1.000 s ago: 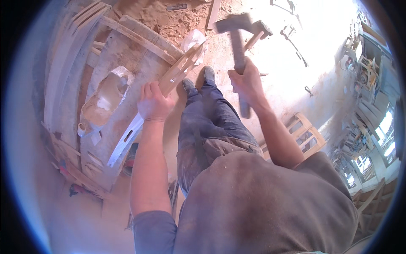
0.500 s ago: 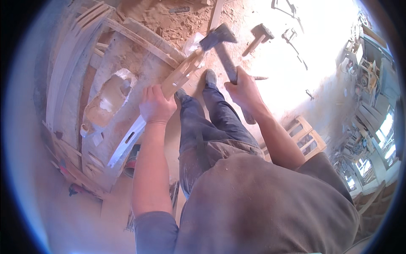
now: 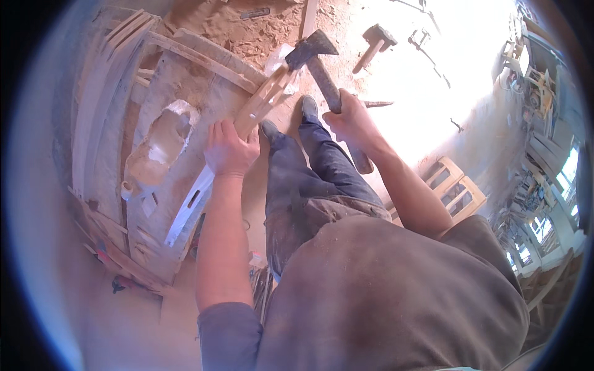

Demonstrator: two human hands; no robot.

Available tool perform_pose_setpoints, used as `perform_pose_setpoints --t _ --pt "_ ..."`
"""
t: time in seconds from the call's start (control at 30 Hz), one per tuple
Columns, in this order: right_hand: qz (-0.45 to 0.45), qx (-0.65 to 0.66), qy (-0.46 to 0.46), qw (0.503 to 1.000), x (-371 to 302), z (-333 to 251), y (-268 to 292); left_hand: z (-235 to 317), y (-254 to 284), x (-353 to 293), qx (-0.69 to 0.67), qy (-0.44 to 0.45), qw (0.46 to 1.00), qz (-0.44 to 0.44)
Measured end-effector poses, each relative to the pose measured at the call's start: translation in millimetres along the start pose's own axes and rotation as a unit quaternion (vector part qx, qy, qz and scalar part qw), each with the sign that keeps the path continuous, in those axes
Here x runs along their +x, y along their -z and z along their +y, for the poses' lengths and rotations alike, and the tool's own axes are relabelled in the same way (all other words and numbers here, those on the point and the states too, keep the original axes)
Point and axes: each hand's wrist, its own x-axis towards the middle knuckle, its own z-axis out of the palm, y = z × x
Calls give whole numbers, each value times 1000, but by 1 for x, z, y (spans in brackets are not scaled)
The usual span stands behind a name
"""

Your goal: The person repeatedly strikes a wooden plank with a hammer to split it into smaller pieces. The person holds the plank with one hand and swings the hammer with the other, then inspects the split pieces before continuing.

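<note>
My left hand [image 3: 230, 148] is closed around a pale wooden piece [image 3: 263, 102] with slots cut in it, which points up and away to the right. My right hand [image 3: 352, 120] grips the wooden handle of a hatchet [image 3: 323, 80]. Its dark metal head [image 3: 311, 48] is at the far end of the wooden piece; whether they touch I cannot tell. Below my left hand, a pale slotted length of wood [image 3: 189, 207] emerges; the hand hides whether it is the same piece. A thin pointed object [image 3: 378, 104] shows just beside my right hand.
A workbench [image 3: 185, 77] at the left carries a hollowed block [image 3: 158, 145] and long boards [image 3: 102, 105]. Wood shavings [image 3: 223, 28] cover the floor beyond. A hammer [image 3: 374, 46] and metal tools [image 3: 421, 40] lie on the bright floor. A slatted wooden frame [image 3: 458, 191] stands right.
The hatchet head still sits by the far end of the wooden piece, and both hands keep their grip. The whole view has shifted slightly; little else differs.
</note>
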Motion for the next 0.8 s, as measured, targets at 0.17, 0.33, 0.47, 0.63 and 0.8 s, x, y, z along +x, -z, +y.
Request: perform_pose_setpoints --t 0.17,0.33,0.47,0.63,0.8 --pt "2 117 -76 990 -39 9 -6 -7 5 5 -91 -6 996 -15" --pt "20 112 -98 989 -78 53 -23 -10 1 19 -196 113 970 -92" --pt "36 158 -129 978 -110 67 -45 -11 10 30 -192 161 957 -143" --pt "41 185 -150 970 -131 78 -77 10 22 40 -142 206 957 -145" --pt "29 183 -145 972 -140 68 -93 10 16 45 -180 199 953 -140"
